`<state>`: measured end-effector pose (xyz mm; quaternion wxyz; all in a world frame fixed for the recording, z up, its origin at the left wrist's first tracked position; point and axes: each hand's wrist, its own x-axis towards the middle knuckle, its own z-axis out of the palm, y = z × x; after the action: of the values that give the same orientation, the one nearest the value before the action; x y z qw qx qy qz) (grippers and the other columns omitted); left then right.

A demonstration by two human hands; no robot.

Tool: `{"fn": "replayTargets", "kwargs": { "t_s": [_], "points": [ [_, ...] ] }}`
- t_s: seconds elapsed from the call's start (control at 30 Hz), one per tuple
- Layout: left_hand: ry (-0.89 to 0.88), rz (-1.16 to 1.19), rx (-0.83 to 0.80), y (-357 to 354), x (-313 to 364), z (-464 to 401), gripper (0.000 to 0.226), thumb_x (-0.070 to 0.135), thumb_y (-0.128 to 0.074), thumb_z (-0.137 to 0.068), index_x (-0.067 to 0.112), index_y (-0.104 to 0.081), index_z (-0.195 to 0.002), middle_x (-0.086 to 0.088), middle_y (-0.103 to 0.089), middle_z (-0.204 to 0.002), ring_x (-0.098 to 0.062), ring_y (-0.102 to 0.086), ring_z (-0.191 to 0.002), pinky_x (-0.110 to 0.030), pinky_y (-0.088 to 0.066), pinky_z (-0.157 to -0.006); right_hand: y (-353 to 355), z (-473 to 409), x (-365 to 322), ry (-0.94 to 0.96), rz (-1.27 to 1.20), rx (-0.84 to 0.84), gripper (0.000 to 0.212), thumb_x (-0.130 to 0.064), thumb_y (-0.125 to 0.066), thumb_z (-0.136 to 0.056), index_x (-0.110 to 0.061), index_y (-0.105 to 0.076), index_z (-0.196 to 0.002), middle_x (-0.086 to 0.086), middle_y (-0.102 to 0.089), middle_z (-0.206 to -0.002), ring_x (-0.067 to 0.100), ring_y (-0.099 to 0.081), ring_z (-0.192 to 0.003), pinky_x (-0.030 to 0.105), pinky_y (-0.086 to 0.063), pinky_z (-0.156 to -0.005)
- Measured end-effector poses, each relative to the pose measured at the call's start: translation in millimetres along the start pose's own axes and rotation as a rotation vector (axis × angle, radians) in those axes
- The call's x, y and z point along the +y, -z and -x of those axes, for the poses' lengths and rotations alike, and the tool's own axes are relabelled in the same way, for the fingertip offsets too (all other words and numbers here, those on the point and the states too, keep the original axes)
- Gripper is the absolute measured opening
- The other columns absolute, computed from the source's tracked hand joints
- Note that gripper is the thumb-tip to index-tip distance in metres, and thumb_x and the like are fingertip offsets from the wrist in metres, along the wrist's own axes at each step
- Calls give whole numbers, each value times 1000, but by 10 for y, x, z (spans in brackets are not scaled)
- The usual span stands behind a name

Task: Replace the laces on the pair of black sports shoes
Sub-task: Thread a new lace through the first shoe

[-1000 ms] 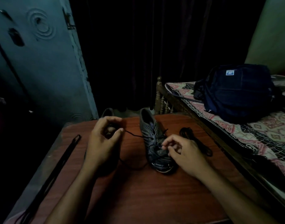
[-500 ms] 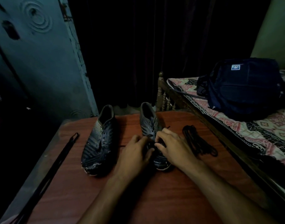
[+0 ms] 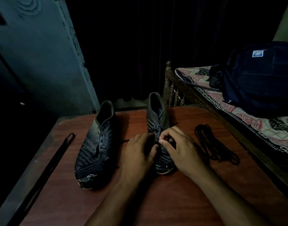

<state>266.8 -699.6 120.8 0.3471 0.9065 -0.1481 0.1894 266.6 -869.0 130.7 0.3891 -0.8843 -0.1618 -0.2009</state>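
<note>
Shoe [image 3: 158,121] under both hands' curled fingers [image 3: 164,139]

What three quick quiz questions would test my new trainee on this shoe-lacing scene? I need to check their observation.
1. True or false: both hands work at the right shoe.
2. What lies on the table right of that shoe? A) bundled lace B) scissors C) sock
3. Where does the blue bag sit?

Key: 1 true: left hand and right hand meet there. 2 A, the lace bundle. 3 On the bed.
</note>
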Motion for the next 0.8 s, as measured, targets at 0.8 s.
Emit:
{"fn": "replayTargets", "kwargs": {
  "t_s": [0.8],
  "points": [
    [-6,-179,-55,114,146,69,14,39,-54,-102,37,-51,-115,13,-53,-113,-18,-65,-87,-37,-51,-63,9,43,-28,-67,-117,-80,18,-22,-78,-81,-29,-62,-86,-16,-59,-97,3,-51,-107,11,-35,-90]
  ]
}}
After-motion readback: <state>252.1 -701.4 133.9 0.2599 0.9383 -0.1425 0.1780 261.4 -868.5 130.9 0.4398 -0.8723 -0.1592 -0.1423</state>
